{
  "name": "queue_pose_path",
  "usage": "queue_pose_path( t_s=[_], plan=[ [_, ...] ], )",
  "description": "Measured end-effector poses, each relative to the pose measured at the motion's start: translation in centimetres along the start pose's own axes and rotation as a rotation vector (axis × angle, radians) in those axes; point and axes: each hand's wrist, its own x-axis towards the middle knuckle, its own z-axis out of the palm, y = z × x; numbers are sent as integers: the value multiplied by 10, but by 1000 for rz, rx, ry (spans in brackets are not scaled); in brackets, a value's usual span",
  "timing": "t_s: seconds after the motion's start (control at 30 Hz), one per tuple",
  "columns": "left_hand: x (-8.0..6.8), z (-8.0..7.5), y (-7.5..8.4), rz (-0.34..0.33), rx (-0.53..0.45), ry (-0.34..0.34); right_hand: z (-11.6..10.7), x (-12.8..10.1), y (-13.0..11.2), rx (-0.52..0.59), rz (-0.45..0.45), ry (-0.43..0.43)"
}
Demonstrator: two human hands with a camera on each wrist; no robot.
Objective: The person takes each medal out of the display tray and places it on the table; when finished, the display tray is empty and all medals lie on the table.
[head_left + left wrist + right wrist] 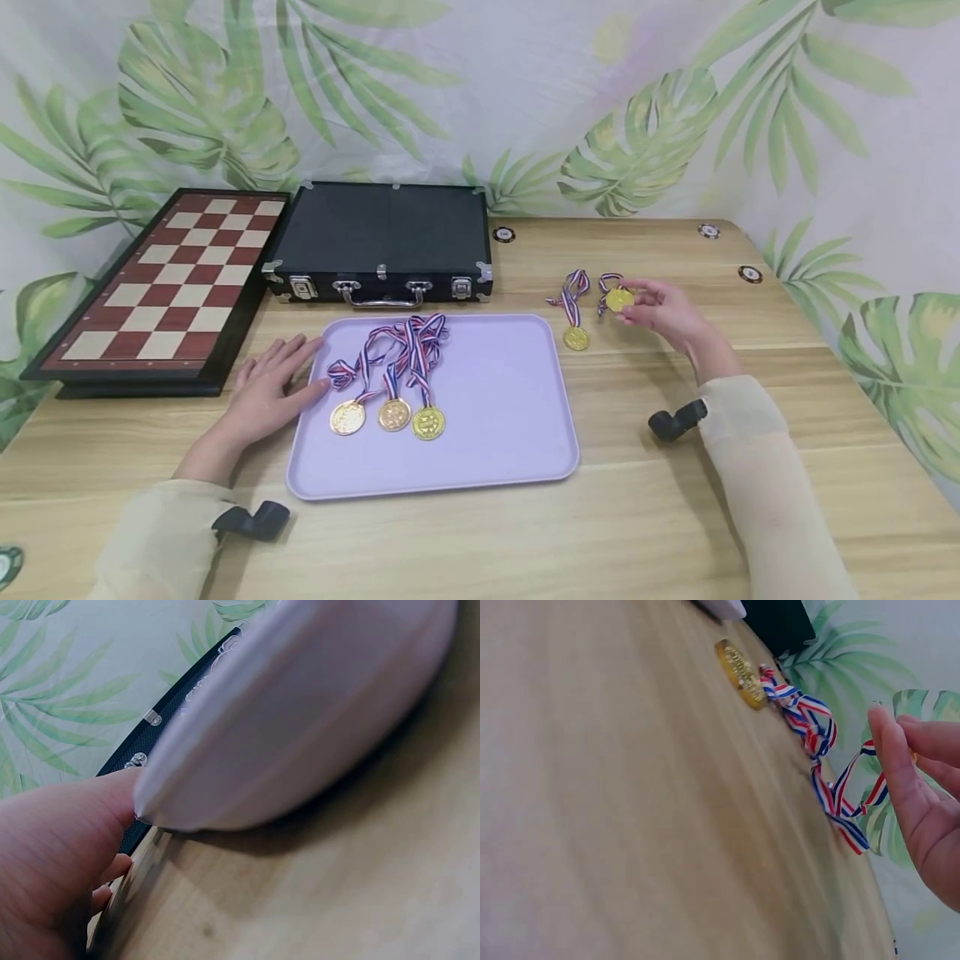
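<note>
A lilac tray [495, 400] lies on the wooden table with three gold medals [393, 414] on striped ribbons in its left half. My left hand [273, 387] lies flat on the table, fingers straight, touching the tray's left edge [142, 810]. To the right of the tray, my right hand [660, 312] pinches a gold medal [618, 298] just above the table, its ribbon [847, 802] trailing down. Another medal [576, 337] lies on the table beside it, also seen as the medal [739, 671] in the right wrist view.
A shut black case [382, 237] with metal latches stands behind the tray. A red and cream chessboard [172, 283] lies at the far left. Poker chips [504, 234] dot the table's back and right edges. A leaf-print cloth hangs behind.
</note>
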Motion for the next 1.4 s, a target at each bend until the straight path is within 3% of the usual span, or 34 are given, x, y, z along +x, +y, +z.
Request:
queue_pose_path(
  t_s=[0.37, 0.67, 0.93, 1.07, 1.2, 1.4],
  plan=[
    [0, 0, 1, -1, -5, 7, -2, -3, 28, -155, 95, -106],
    [0, 2, 0, 5, -4, 5, -6, -3, 29, -406, 55, -168],
    [-1, 0, 1, 2, -1, 3, -4, -4, 26, -536, 28, -185],
    [0, 0, 2, -2, -3, 0, -3, -7, 25, -522, 14, -165],
    [0, 0, 2, -2, -2, -3, 5, -13, 15, -415, -63, -135],
    [0, -1, 3, -3, -4, -3, 51, -21, -17, -246, -270, -199]
  ],
)
